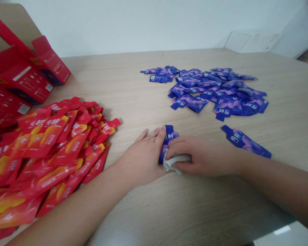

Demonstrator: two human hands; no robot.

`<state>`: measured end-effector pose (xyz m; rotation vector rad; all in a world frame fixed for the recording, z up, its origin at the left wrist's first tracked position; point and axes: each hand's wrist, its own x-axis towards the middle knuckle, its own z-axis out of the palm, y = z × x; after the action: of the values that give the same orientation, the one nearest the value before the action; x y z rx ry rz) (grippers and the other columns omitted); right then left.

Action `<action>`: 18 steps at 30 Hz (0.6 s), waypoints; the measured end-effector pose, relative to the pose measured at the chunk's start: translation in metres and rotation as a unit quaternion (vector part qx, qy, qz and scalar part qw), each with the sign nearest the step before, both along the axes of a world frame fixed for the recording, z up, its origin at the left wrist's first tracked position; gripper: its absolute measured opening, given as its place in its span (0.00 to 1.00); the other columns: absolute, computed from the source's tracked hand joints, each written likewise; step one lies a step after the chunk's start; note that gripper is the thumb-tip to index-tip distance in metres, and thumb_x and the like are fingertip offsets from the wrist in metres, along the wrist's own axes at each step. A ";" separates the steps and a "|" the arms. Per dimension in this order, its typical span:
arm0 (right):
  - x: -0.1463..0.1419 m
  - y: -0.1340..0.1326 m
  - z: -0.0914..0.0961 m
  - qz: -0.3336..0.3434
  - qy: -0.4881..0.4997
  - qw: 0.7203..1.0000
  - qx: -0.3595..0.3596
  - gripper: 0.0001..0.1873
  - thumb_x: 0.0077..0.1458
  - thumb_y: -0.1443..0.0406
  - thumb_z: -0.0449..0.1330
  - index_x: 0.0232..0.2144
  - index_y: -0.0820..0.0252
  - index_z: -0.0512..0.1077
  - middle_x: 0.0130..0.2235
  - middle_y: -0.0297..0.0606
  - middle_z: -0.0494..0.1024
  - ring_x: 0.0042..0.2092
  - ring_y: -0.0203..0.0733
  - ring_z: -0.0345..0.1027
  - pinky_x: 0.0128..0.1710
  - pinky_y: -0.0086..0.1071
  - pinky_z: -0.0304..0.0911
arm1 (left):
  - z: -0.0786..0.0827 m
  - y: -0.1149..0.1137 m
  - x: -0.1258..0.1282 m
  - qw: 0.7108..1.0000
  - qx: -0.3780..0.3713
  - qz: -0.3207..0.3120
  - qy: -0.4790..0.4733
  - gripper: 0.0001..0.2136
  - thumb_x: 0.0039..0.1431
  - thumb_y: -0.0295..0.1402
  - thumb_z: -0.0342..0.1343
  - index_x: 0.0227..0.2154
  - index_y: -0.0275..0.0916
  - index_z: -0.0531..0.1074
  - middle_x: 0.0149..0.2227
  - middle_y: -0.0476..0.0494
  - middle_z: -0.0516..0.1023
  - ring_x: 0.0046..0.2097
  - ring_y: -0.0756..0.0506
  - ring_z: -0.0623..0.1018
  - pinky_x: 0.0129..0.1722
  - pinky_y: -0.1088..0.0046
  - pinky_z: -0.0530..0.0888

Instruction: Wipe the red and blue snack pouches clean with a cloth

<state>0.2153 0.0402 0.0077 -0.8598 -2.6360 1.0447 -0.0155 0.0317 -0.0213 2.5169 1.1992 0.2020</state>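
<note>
A blue spouted sachet (pixel 168 140) with purple print stands partly hidden between my hands on the wood-grain table (pixel 195 208). My left hand (pixel 143 153) holds it from the left, with the thumb against its side. My right hand (pixel 200 155) grips a crumpled white cloth (pixel 176 162) and presses it onto the sachet's lower part. The cloth covers that end of the sachet. Another blue sachet (pixel 243 141) lies alone to the right of my right hand.
A loose heap of blue sachets (pixel 215 92) lies at the far right of the table. A large pile of red sachets (pixel 46 153) lies beside my left forearm. Open red cardboard boxes (pixel 23 71) stand at the far left, against the pile.
</note>
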 end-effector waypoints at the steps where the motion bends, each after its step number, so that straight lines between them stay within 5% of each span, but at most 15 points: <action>1: -0.001 0.001 -0.002 -0.004 0.000 1.000 0.013 0.11 0.60 0.71 0.66 0.44 0.53 0.81 0.49 0.37 0.85 0.52 0.48 0.79 0.55 0.39 0.71 | 0.000 0.000 0.000 1.000 0.000 0.001 -0.001 0.51 0.58 0.55 0.68 0.74 0.32 0.54 0.76 0.25 0.59 0.75 0.31 0.65 0.76 0.44 0.54; 6: -0.004 0.016 -0.020 -0.018 0.019 0.995 0.097 0.13 0.59 0.72 0.66 0.45 0.54 0.81 0.55 0.41 0.83 0.59 0.53 0.75 0.63 0.46 0.67 | 0.000 -0.001 0.000 1.000 0.003 -0.002 0.003 0.52 0.58 0.55 0.69 0.75 0.32 0.52 0.76 0.26 0.59 0.74 0.32 0.66 0.77 0.45 0.54; 18: 0.015 0.053 -0.039 -0.119 -0.017 0.963 0.242 0.08 0.66 0.65 0.62 0.46 0.55 0.80 0.47 0.44 0.83 0.52 0.54 0.76 0.54 0.48 0.70 | 0.002 -0.002 0.001 1.000 -0.003 0.020 0.015 0.56 0.59 0.57 0.67 0.77 0.27 0.47 0.75 0.22 0.59 0.71 0.28 0.70 0.75 0.47 0.59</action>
<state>0.2299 0.0928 -0.0314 -1.0395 -2.5546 0.3042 -0.0140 0.0301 -0.0196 2.4999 1.2613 0.1709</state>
